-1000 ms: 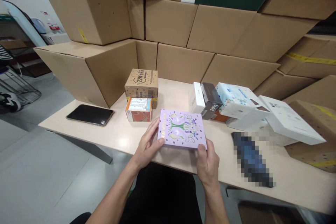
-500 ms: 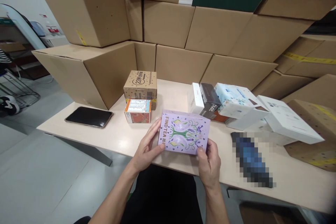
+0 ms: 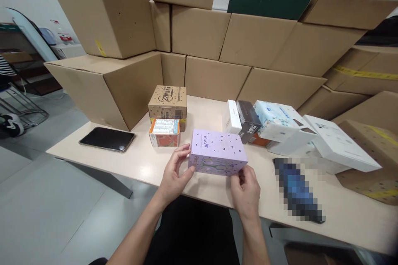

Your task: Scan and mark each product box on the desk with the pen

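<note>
A purple tea box [image 3: 219, 149] is at the front middle of the table, its dotted narrow side facing up and its printed face toward me. My left hand [image 3: 175, 174] grips its left end, thumb at the front lower corner. At the lower right corner, my right hand [image 3: 246, 186] holds the box with curled fingers, partly hidden behind it. Just left of the purple box stands a small orange-and-white box [image 3: 164, 133], in front of a brown printed carton [image 3: 167, 102]. Behind its right end are a slim white box [image 3: 233, 118] and a dark box [image 3: 248, 121].
A phone [image 3: 107, 139] lies at the table's left. Large cardboard cartons [image 3: 217, 76] wall the back. To the right are a blue-patterned white box [image 3: 275, 118], a tilted white box [image 3: 340, 143] and a pixelated dark object [image 3: 298, 190]. The table's front edge [image 3: 146, 180] is close to me.
The purple box has tipped, so its dotted side now faces up and its printed face is foreshortened. Both hands have stayed at its ends. The view has shifted slightly.
</note>
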Available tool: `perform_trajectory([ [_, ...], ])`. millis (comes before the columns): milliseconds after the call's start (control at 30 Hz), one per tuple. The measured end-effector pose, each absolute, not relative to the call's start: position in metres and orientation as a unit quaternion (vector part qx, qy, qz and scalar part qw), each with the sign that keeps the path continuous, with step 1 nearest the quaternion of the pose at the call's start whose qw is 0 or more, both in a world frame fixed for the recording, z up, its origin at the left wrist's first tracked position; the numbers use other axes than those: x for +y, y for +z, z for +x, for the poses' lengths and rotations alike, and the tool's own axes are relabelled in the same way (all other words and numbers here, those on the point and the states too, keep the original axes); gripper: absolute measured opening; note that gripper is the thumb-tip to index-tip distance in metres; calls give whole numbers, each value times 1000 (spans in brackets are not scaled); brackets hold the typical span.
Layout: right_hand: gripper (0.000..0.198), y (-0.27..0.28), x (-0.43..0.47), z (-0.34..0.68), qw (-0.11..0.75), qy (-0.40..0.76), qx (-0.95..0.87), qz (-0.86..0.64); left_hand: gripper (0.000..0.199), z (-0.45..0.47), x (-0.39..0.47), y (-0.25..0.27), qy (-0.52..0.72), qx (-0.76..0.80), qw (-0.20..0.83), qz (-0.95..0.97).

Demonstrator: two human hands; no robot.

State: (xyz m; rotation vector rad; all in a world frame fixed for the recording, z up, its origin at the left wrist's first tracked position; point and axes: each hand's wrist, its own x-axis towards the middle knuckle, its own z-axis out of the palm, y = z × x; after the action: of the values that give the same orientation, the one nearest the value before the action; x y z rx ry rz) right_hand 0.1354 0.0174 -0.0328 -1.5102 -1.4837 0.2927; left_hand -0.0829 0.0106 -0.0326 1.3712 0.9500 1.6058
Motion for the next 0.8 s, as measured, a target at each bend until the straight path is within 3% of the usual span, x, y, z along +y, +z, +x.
perform_trajectory([
  [133, 38, -32, 20, 147, 497, 39, -579, -645, 37, -83, 12, -33, 630, 391, 407, 533],
  [200, 44, -26, 24, 156, 453, 15, -572, -683, 37, -84, 12, -33, 627, 392, 409, 534],
  [333, 53, -4, 35, 167, 212, 28, -605, -767, 46, -85, 13, -35, 611, 398, 409, 549],
  [433, 41, 9, 42, 165, 86, 54, -622, -776, 55, -85, 13, -36, 597, 401, 416, 557],
  [633, 34, 7, 45, 158, 92, 53, -632, -768, 61, -84, 14, -32, 584, 396, 429, 564],
  [800, 29, 2, 42, 171, 163, 77, -628, -757, 81, -84, 17, -34, 552, 428, 436, 567],
])
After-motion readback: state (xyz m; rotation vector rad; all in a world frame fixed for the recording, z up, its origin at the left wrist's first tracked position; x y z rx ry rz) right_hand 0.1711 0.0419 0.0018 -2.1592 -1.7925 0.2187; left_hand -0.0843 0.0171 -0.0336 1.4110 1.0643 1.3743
